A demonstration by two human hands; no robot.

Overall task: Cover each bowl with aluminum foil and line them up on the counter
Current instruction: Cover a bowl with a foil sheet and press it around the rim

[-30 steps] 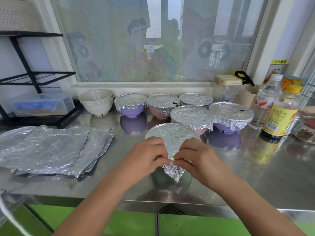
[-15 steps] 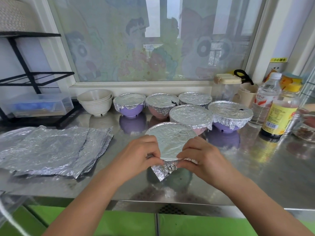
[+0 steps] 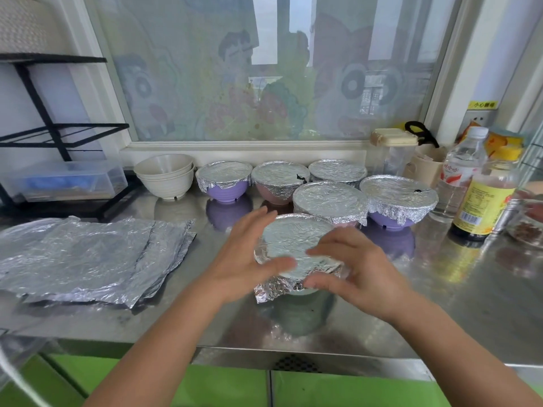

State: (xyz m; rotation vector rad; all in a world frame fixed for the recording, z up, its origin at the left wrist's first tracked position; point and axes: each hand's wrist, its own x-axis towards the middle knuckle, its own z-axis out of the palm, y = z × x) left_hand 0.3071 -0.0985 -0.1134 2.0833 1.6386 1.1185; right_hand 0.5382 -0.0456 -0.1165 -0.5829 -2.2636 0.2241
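A bowl covered with aluminum foil [image 3: 293, 239] stands on the steel counter [image 3: 440, 304] near its front edge; a crumpled foil flap hangs off its near side. My left hand [image 3: 244, 257] cups its left side with fingers spread and the thumb on the foil top. My right hand [image 3: 355, 268] grips the near right rim, thumb under the edge. Behind it stand several foil-covered bowls: a purple one [image 3: 224, 179], a pink one [image 3: 279, 183], and a purple one at the right [image 3: 398, 198]. Two stacked white bowls [image 3: 166, 174] are uncovered.
A pile of loose foil sheets [image 3: 88, 254] lies at the left. A clear box [image 3: 64, 180] sits under a black rack. A water bottle [image 3: 461, 177], a sauce bottle [image 3: 484, 201] and jars crowd the right. The counter's front edge [image 3: 293, 352] is close to me.
Both hands have let go of the pinched foil flap at the near rim and spread out around the bowl's sides. The flap now hangs loose at the front.
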